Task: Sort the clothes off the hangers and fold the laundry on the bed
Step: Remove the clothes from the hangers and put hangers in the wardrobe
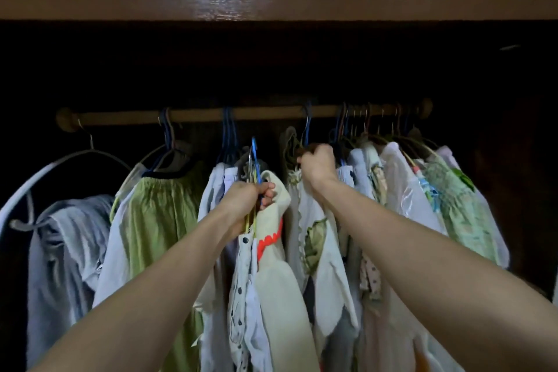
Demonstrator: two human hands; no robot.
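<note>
The right hand (318,164) curls its fingers on a hanger (305,130) hooked over the rail (271,113) just above, while the left hand (246,201) grips a bundle of freed hangers (253,160) lower left.

A row of garments (302,235) was hung on hangers from a wooden closet rod (241,114). A bundle of hangers (253,166), with blue and yellow-green wire visible, was lifted clear of the rod, its hooks just below it. From this bundle were suspended a cream garment with orange-red trim (277,251) and a white dotted garment (241,281). A green garment (157,220) was hung to the left. Pale garments were packed closely at the right end of the rod.
</note>
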